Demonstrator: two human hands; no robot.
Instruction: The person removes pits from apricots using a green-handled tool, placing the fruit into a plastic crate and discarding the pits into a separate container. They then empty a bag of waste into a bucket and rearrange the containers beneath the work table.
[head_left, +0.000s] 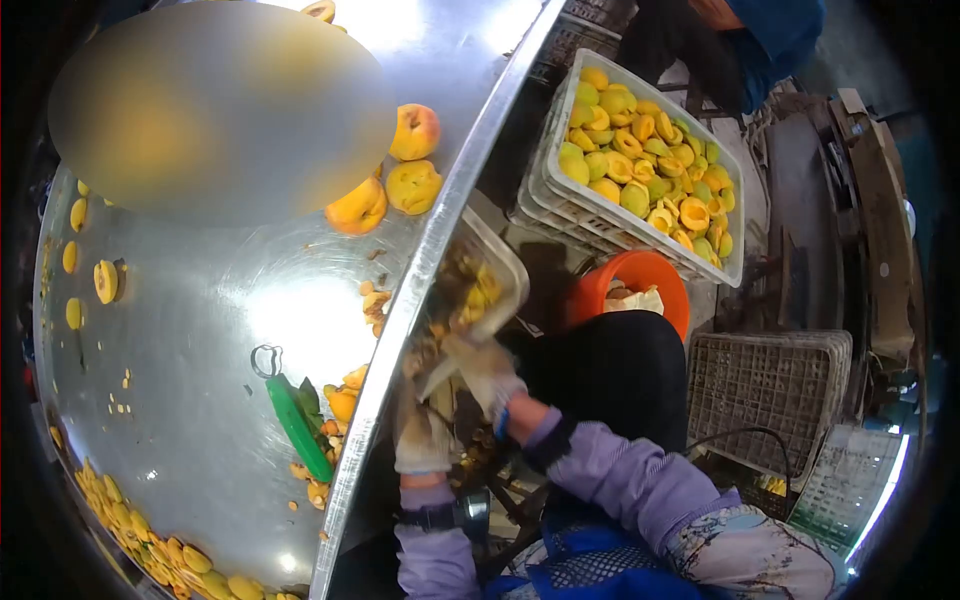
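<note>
My left hand [424, 440], in a pale glove, is low beside the metal table's edge. My right hand [487, 378], gloved too, is just above and to its right. The hands nearly meet over a plastic crate [512, 290] holding yellow fruit pieces and brown scraps. Both sets of fingers are blurred, and a pale shape between them cannot be made out. On the table to the left lies a green-handled tool [300, 428] with a wire loop at its end. Orange fruit pieces [342, 404] and pits lie beside it.
Whole peaches [414, 132] and halved fruit lie on the metal table [210, 370]; a blurred oval hides part of it. Fruit halves fill a stacked crate [650, 165]. An orange bucket [676, 292] stands by my knee, near a grey crate [765, 395]. Another person [775, 45] sits beyond.
</note>
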